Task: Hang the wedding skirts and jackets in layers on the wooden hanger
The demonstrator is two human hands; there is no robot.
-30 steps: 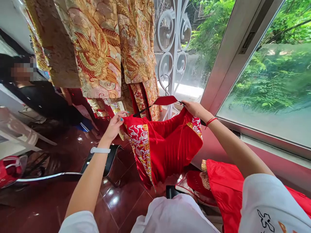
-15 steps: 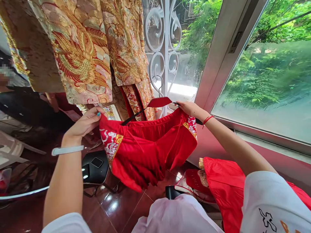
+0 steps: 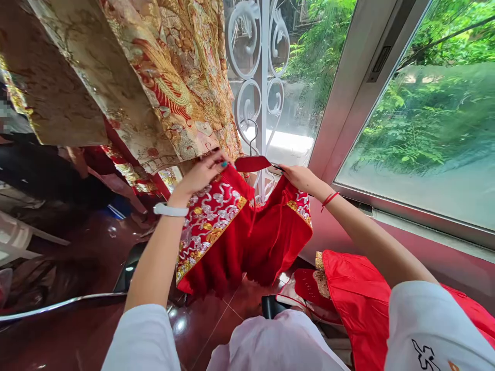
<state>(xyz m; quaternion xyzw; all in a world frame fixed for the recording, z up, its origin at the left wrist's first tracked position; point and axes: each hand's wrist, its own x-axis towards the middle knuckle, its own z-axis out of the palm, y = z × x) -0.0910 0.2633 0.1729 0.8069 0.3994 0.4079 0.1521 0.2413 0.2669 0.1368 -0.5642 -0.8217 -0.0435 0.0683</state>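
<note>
I hold a red embroidered garment (image 3: 240, 232) up in front of me on a red-padded hanger (image 3: 253, 162). My left hand (image 3: 203, 172) pinches the garment's left top edge, right beside the hanger's left end. My right hand (image 3: 297, 178) grips the garment's right top edge together with the hanger's right arm. The cloth hangs down in folds between my arms, its silver and gold embroidered border facing left.
Gold and red embroidered robes (image 3: 154, 77) hang at the upper left, touching my left hand. A white scrolled window grille (image 3: 263, 67) and a window frame (image 3: 348, 93) stand behind. More red cloth (image 3: 356, 299) lies at the lower right on the glossy dark red floor (image 3: 88, 247).
My left hand has swung right and up with the garment's left edge, to the hanger's left end. The cloth has bunched narrower. My right hand has stayed put.
</note>
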